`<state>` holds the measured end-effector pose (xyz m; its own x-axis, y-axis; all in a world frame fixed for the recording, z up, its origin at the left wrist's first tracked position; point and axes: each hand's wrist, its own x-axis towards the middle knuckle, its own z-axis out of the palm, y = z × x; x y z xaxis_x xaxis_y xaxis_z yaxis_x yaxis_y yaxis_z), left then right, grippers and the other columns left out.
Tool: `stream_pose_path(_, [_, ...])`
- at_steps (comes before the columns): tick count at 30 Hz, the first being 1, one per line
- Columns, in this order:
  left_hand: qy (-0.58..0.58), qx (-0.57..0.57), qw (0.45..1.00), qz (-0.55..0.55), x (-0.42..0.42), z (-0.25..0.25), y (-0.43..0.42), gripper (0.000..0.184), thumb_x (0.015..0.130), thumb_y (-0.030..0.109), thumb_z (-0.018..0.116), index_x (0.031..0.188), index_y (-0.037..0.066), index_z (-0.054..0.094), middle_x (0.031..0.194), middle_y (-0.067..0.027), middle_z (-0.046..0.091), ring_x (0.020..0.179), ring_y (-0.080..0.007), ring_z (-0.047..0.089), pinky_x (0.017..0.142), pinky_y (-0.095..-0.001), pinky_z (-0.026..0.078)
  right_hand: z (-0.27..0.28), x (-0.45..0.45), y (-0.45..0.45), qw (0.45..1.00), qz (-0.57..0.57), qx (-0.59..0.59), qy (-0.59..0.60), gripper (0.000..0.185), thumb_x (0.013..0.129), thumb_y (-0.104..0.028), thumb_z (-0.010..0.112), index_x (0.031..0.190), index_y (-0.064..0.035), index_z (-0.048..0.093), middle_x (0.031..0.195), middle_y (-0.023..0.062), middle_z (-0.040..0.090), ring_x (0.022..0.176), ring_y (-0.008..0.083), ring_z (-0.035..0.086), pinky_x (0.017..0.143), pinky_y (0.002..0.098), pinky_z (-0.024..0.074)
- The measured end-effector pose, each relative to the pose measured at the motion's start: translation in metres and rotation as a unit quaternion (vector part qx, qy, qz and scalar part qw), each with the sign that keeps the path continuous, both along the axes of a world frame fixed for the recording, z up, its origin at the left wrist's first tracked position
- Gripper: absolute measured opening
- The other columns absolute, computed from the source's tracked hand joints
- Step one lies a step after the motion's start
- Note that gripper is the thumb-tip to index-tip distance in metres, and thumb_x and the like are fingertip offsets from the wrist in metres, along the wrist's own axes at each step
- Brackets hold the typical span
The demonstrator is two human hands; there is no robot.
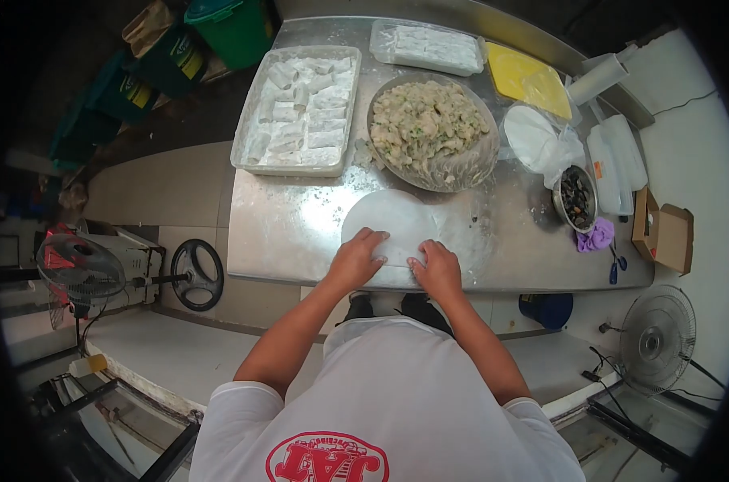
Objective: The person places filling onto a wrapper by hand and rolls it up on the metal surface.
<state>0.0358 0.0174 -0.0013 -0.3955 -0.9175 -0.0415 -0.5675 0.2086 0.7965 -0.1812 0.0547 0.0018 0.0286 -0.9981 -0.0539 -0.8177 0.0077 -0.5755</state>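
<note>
On the steel table in front of me lies a round, thin white wrapper sheet [390, 218]. My left hand [356, 259] is at its near left side, fingers curled, with thumb and fingertips closed on the sheet. Opposite it, my right hand [438, 270] pinches the near right part. Just beyond the sheet is a wide metal bowl [453, 178] heaped with a pale chopped filling [428, 120] flecked with green. A plastic tray [237, 149] of floured white rolls [324, 139] stands to the left of the bowl.
At the back are a second floured tray [388, 59] and a yellow board [533, 80]. To the right lie a stack of round white sheets [529, 132], a bowl of dark pieces [575, 197], a purple cloth [596, 237], blue-handled scissors [614, 273] and a cardboard box [671, 239].
</note>
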Motion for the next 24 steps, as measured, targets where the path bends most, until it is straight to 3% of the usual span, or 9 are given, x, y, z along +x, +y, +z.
stream_pose_path(2, [0.001, -0.011, 1.000, 0.010, -0.001, 0.000, 0.002, 0.038, 0.081, 0.014, 0.075, 0.117, 0.007, 0.066, 0.100, -0.0158, 0.064, 0.093, -0.0402, 0.065, 0.081, -0.0480, 0.053, -0.002, 0.002, -0.001, 1.000, 0.005, -0.011, 0.013, 0.028, 0.080, -0.020, 0.079, 0.097, -0.0039, 0.063, 0.090, 0.0130, 0.067, 0.083, 0.0364, 0.066, 0.076, 0.0470, 0.0494])
stream_pose_path(4, [-0.095, -0.194, 0.976, -0.020, -0.005, 0.005, 0.003, 0.024, 0.080, 0.013, 0.072, 0.102, 0.007, 0.069, 0.094, -0.0120, 0.062, 0.089, -0.0353, 0.064, 0.076, -0.0454, 0.053, -0.001, 0.000, -0.002, 0.999, 0.013, -0.023, 0.029, 0.028, 0.080, -0.020, 0.080, 0.095, -0.0039, 0.063, 0.090, 0.0126, 0.067, 0.083, 0.0365, 0.066, 0.076, 0.0471, 0.0494])
stream_pose_path(5, [-0.096, -0.195, 0.976, -0.016, -0.007, 0.007, 0.006, 0.024, 0.080, 0.013, 0.072, 0.102, 0.007, 0.069, 0.094, -0.0120, 0.062, 0.089, -0.0353, 0.064, 0.076, -0.0454, 0.053, 0.001, -0.003, -0.003, 0.999, 0.026, -0.007, 0.027, 0.029, 0.080, -0.020, 0.079, 0.098, -0.0038, 0.063, 0.092, 0.0132, 0.066, 0.085, 0.0365, 0.065, 0.076, 0.0471, 0.0493])
stream_pose_path(7, [-0.195, -0.198, 0.957, -0.080, -0.014, 0.009, 0.013, 0.010, 0.078, 0.012, 0.067, 0.087, 0.008, 0.069, 0.091, -0.0088, 0.063, 0.088, -0.0289, 0.062, 0.075, -0.0430, 0.052, 0.008, -0.005, -0.014, 0.999, 0.048, 0.008, 0.025, 0.031, 0.080, -0.020, 0.079, 0.101, -0.0036, 0.063, 0.093, 0.0139, 0.066, 0.086, 0.0365, 0.065, 0.076, 0.0470, 0.0493])
stream_pose_path(10, [-0.256, -0.144, 0.953, -0.072, -0.027, 0.011, 0.022, 0.006, 0.078, 0.010, 0.062, 0.080, 0.009, 0.068, 0.089, -0.0073, 0.064, 0.089, -0.0264, 0.063, 0.075, -0.0414, 0.053, 0.030, -0.008, -0.053, 0.979, 0.118, -0.167, -0.005, 0.045, 0.081, -0.022, 0.077, 0.119, -0.0037, 0.062, 0.108, 0.0162, 0.063, 0.103, 0.0372, 0.060, 0.087, 0.0475, 0.0476])
stream_pose_path(14, [-0.298, -0.179, 0.936, -0.060, -0.035, 0.018, 0.025, 0.004, 0.079, 0.010, 0.063, 0.079, 0.009, 0.067, 0.086, -0.0072, 0.063, 0.087, -0.0250, 0.064, 0.071, -0.0388, 0.055, 0.062, 0.014, -0.133, 0.964, 0.150, -0.201, 0.083, 0.062, 0.082, -0.023, 0.077, 0.138, -0.0049, 0.055, 0.121, 0.0198, 0.063, 0.115, 0.0402, 0.057, 0.101, 0.0492, 0.0449])
stream_pose_path(16, [-0.305, -0.115, 0.943, -0.071, -0.040, 0.019, 0.024, 0.006, 0.080, 0.008, 0.063, 0.085, 0.006, 0.066, 0.089, -0.0083, 0.062, 0.088, -0.0281, 0.066, 0.070, -0.0421, 0.057, 0.054, 0.023, -0.166, 0.964, 0.180, -0.111, 0.158, 0.071, 0.083, -0.025, 0.076, 0.145, -0.0059, 0.048, 0.132, 0.0227, 0.060, 0.125, 0.0406, 0.054, 0.107, 0.0472, 0.0422])
stream_pose_path(19, [-0.275, -0.025, 0.960, -0.050, -0.048, 0.020, 0.025, 0.012, 0.082, 0.008, 0.062, 0.093, 0.005, 0.064, 0.096, -0.0111, 0.061, 0.090, -0.0316, 0.067, 0.070, -0.0450, 0.058, 0.048, 0.027, -0.188, 0.974, 0.181, -0.008, 0.136, 0.065, 0.084, -0.026, 0.076, 0.141, -0.0060, 0.053, 0.135, 0.0231, 0.060, 0.126, 0.0402, 0.054, 0.107, 0.0456, 0.0435])
stream_pose_path(24, [-0.165, -0.060, 0.984, 0.007, -0.052, -0.003, 0.031, 0.013, 0.086, 0.014, 0.064, 0.097, 0.008, 0.062, 0.098, -0.0120, 0.057, 0.086, -0.0313, 0.065, 0.071, -0.0479, 0.057, 0.034, 0.023, -0.177, 0.986, 0.142, -0.049, 0.072, 0.050, 0.086, -0.028, 0.076, 0.128, -0.0048, 0.064, 0.122, 0.0200, 0.066, 0.116, 0.0382, 0.060, 0.102, 0.0442, 0.0472])
